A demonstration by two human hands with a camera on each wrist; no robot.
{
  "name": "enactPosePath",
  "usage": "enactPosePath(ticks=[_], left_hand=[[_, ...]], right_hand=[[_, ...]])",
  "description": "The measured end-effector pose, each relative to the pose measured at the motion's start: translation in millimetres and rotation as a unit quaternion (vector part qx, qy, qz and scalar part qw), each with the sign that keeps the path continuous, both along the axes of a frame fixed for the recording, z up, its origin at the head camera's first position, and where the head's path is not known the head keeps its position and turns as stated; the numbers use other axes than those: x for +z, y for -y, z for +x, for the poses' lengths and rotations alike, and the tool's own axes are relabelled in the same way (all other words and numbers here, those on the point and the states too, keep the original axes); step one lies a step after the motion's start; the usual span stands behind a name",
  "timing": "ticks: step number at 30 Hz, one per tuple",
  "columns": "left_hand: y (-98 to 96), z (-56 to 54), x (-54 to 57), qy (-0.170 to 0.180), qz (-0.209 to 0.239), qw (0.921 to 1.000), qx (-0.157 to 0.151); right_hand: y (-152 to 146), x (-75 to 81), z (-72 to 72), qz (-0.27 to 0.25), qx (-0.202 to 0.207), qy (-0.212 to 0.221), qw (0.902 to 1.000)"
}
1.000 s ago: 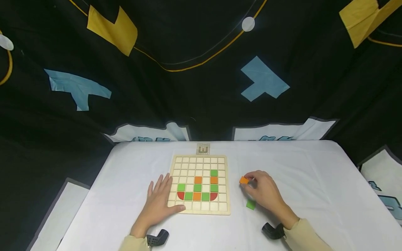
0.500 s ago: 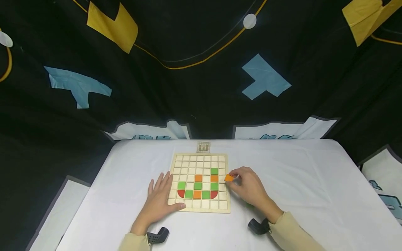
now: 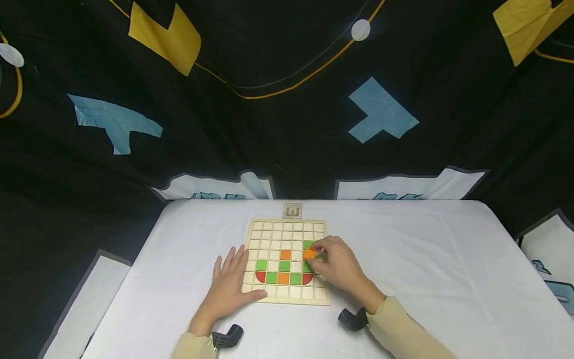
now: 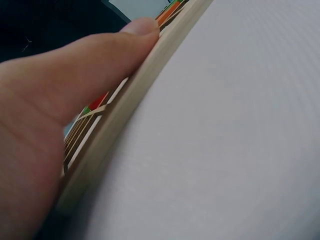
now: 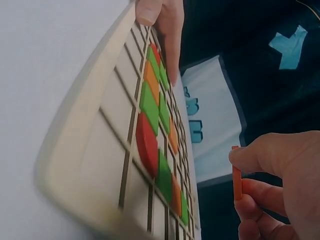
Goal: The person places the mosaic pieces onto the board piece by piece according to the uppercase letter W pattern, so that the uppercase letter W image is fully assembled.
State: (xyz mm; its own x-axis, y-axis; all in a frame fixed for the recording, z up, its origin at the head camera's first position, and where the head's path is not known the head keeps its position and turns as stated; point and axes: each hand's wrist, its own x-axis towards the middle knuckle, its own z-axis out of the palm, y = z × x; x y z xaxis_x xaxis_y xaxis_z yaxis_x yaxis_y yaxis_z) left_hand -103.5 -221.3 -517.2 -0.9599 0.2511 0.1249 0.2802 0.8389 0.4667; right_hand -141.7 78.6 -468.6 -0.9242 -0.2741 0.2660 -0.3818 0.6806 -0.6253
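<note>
A wooden grid board [image 3: 298, 300] lies on the white table, with green, orange and red tiles in its lower and right cells. My left hand [image 3: 228, 287] rests along its left side with fingers straight; the left wrist view has the thumb [image 4: 110, 50] lying over the near rim. Over the right part of the board, my right hand [image 3: 339, 264] pinches an orange square tile [image 5: 237, 175] between thumb and fingers. In the right wrist view this tile stands on edge, apart from the board. Quarter-round red tiles [image 3: 307, 278] sit at two corners of the pattern.
A small patterned card [image 3: 292, 211] with a grid design lies just beyond the board. Dark wrist mounts [image 3: 227, 337] stick out by both wrists. Behind the white table [image 3: 412, 249] hangs a black cloth [image 3: 278, 144] with yellow and blue shapes.
My right hand has carried the orange tile leftward from the table at right to over the board. The green tile on the table has gone out of sight behind that arm. My left hand stays put.
</note>
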Motion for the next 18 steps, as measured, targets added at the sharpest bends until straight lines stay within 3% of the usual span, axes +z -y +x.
enactPosePath(ticks=[18], left_hand=[[-0.9, 0.0, 1.8, -0.002, 0.002, 1.0, -0.002]], right_hand=[[39, 0.6, -15.7, 0.016, 0.064, -0.007, 0.9978]])
